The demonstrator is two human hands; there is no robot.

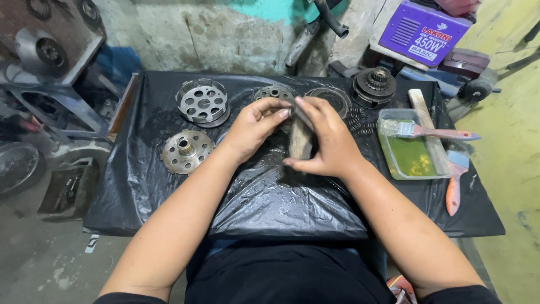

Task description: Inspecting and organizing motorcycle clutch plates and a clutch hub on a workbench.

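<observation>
on the left of the black plastic sheet [169, 191] covering the table lie a flat round metal plate with holes and a centre hub [186, 151] and, behind it, a grey perforated metal drum [203, 103], both laid flat so they stay put. the left hand [254, 128] is curled, its fingertips pinching the top end of a worn, flat brownish block [300, 142] held upright above the middle of the sheet. the right hand [327, 139] wraps around the same block from the other side, thumb below and fingers over the top, apparently to steady it. behind the hands sit two more round metal parts and a dark toothed gear assembly [374, 85]. to the right, a clear plastic tray of yellow-green liquid [409, 160] has a pink-handled paintbrush [430, 132] resting across it, likely keeping the bristles near the liquid; an orange-handled brush [454, 183] lies beside it.
</observation>
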